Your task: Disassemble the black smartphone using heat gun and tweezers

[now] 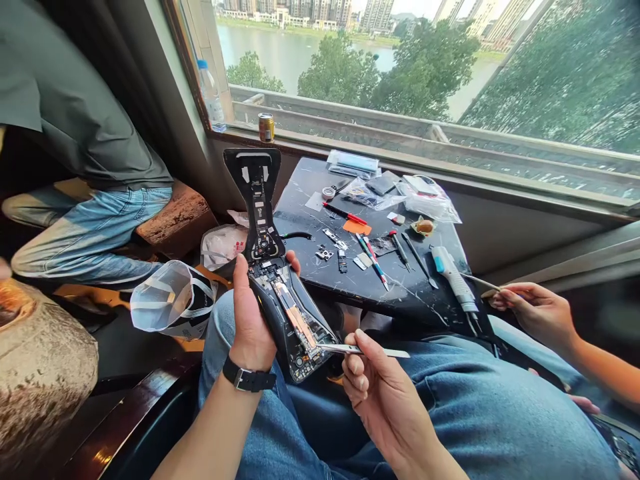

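My left hand (253, 313), with a black watch strap at the wrist, grips an opened smartphone (293, 313) by its sides. Its inner parts lie exposed, with a copper-coloured strip along the middle. A dark panel with small components (259, 200) stands up from the phone's far end. My right hand (373, 373) pinches slim silver tweezers (360, 349), their tip at the phone's near end, by the circuit board. Whether the tip touches a part is too small to tell.
On the black marbled table (305, 193) lie several screwdrivers, small phone parts, plastic bags (430, 200) and a white handheld tool (456, 280). Another person's hand (540, 310) holds a thin tool at right. A paper bag (167, 300) stands left; a can (266, 127) sits on the sill.
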The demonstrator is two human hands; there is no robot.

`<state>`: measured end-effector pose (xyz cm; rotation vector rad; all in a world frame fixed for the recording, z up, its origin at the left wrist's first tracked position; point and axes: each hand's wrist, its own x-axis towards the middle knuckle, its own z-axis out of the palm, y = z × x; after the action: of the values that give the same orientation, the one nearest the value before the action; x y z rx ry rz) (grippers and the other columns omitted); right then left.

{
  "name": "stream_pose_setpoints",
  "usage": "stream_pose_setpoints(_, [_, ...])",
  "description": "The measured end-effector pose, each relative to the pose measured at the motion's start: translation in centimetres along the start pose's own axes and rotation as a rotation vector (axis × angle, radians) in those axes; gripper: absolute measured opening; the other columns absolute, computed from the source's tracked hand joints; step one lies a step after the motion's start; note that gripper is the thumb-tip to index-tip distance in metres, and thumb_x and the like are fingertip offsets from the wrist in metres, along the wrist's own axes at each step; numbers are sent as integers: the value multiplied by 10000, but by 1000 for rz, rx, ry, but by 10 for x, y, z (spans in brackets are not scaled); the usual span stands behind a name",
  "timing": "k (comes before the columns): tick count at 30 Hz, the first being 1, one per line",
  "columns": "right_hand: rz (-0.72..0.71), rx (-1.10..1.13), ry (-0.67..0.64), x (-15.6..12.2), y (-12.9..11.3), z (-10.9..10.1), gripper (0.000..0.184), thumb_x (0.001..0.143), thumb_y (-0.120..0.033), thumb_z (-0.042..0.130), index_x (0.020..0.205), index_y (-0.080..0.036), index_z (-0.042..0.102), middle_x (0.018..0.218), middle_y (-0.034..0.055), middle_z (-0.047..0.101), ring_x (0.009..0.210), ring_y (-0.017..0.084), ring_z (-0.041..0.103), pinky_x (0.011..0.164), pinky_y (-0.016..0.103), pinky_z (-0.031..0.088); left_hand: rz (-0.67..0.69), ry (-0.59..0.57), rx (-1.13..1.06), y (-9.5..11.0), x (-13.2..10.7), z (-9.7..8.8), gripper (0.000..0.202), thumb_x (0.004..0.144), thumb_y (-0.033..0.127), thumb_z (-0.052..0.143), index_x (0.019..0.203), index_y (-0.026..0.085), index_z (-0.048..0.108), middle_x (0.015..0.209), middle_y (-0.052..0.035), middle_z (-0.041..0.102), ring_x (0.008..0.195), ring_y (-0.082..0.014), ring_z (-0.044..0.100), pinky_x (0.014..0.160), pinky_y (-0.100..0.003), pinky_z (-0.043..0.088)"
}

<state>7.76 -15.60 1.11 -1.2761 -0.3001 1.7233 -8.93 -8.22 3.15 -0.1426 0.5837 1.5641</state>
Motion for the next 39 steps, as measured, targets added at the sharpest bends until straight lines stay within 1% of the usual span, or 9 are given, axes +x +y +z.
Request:
stream_pose_setpoints(4, [-209, -134, 51, -11, -15, -8, 511, 685, -618, 930, 803, -157, 743, 503, -50, 505, 447, 61, 405, 424, 165, 335, 38, 29, 1, 1, 2, 1, 528, 1018, 618, 532, 1166, 149, 726, 1013, -114, 755, 858, -199, 749, 749, -285, 636])
stream_pose_setpoints(6, [-422, -273, 83, -22, -30, -10, 481, 820, -638, 821, 732, -181, 698, 540, -42, 467, 509, 83, 406, 456, 181, 351, 53, 31, -2, 1, 3, 1, 513, 1011, 621, 543, 1137, 162, 736, 997, -105, 754, 848, -194, 748, 737, -275, 632])
stream_pose_setpoints(9, [-908, -801, 51, -38, -50, -5, 405, 1050, -498, 565, 769, -223, 661, 821, 27, 609, 746, 151, 582, 625, 218, 483, 81, 42, -10, 0, 4, 2, 502, 1010, 626, 547, 1134, 178, 739, 995, -87, 755, 839, -179, 747, 746, -261, 627])
stream_pose_setpoints(11, [-1043, -1100, -43, -42, -53, 1, 253, 1088, -364, 507, 958, -262, 699, 935, 19, 652, 811, 155, 646, 685, 220, 522, 90, 50, -17, 0, 5, 3, 512, 1006, 634, 554, 1147, 177, 736, 999, -85, 758, 834, -173, 747, 742, -248, 621])
stream_pose_setpoints(14, [-1042, -1359, -134, -34, -37, 9, 170, 1086, -331, 534, 1145, -285, 686, 952, -6, 680, 750, 140, 698, 671, 225, 541, 74, 54, -27, -2, 4, 5, 535, 997, 647, 559, 1149, 167, 738, 984, -95, 761, 806, -174, 745, 699, -238, 608])
stream_pose_setpoints(20, [-1093, -1489, -27, -10, -4, 12, 222, 1058, -437, 573, 950, -270, 673, 823, -24, 661, 593, 153, 648, 542, 272, 460, 89, 46, -47, -6, 2, 3, 522, 981, 641, 593, 1140, 172, 756, 960, -85, 781, 763, -166, 749, 699, -238, 605])
stream_pose_setpoints(24, [-1162, -1514, -37, -8, -10, 11, 180, 1032, -356, 570, 908, -268, 666, 788, -31, 637, 556, 139, 616, 523, 268, 426, 81, 39, -51, -10, 1, 0, 530, 968, 645, 615, 1117, 159, 766, 939, -88, 782, 749, -167, 746, 677, -233, 596])
stream_pose_setpoints(31, [-1010, -1493, -81, -6, -27, 13, 199, 912, -302, 676, 742, -256, 583, 639, -59, 537, 501, 125, 514, 476, 241, 399, 73, 14, -70, -16, 4, 0, 491, 986, 612, 611, 1122, 163, 756, 961, -101, 784, 850, -194, 767, 751, -264, 619])
stream_pose_setpoints(39, [-1253, -1581, -106, -9, -23, 10, 153, 984, -260, 566, 854, -234, 643, 747, -24, 613, 502, 115, 538, 485, 250, 386, 51, 33, -40, -18, 5, -2, 553, 982, 634, 604, 1157, 126, 735, 955, -106, 778, 784, -176, 752, 696, -249, 614])
